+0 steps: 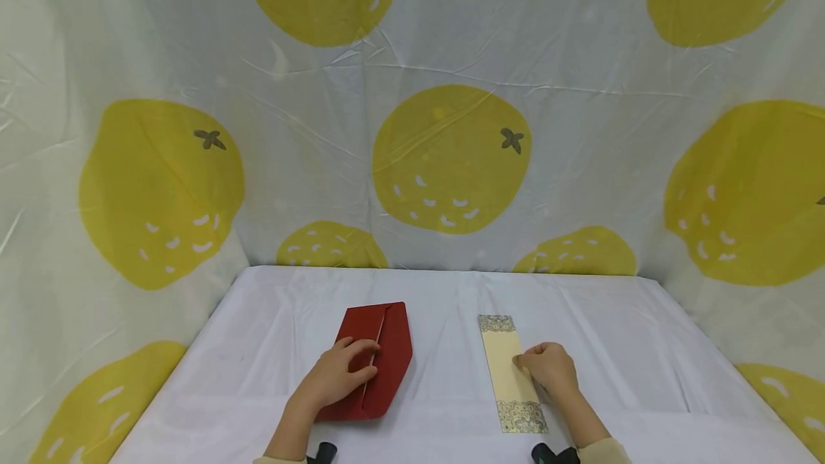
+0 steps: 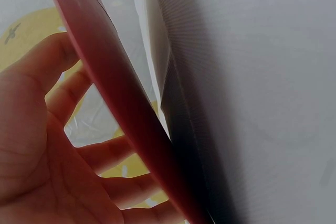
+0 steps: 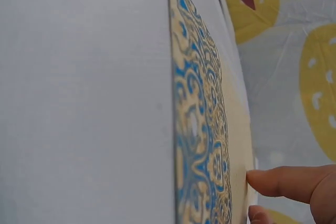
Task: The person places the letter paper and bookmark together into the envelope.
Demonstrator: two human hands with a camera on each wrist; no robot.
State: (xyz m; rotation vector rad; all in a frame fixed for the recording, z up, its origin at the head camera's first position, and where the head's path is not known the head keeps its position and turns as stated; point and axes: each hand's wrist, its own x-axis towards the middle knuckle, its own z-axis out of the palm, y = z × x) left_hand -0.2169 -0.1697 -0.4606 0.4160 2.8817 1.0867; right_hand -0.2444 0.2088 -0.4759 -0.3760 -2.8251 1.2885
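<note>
A red envelope (image 1: pixel 394 360) with a pointed flap lies on the left of the white-covered table. My left hand (image 1: pixel 339 372) rests on it, fingers spread and bent loosely over the flap edge. In the left wrist view the fingertips of my left hand (image 2: pixel 68 145) touch the red envelope (image 2: pixel 113 87). To the right lies a long cream card (image 1: pixel 505 367) with patterned bands at both ends. My right hand (image 1: pixel 551 369) pinches its right edge. The right wrist view shows the card's blue-and-gold band (image 3: pixel 197 124) close up, and a fingertip of my right hand (image 3: pixel 286 184) on the cream part.
White cloth (image 1: pixel 445 349) covers the table, with some creases. A pale curtain (image 1: pixel 309 163) printed with yellow fruit stands behind and at both sides. Dark camera mounts (image 1: pixel 556 454) show near both wrists at the lower edge.
</note>
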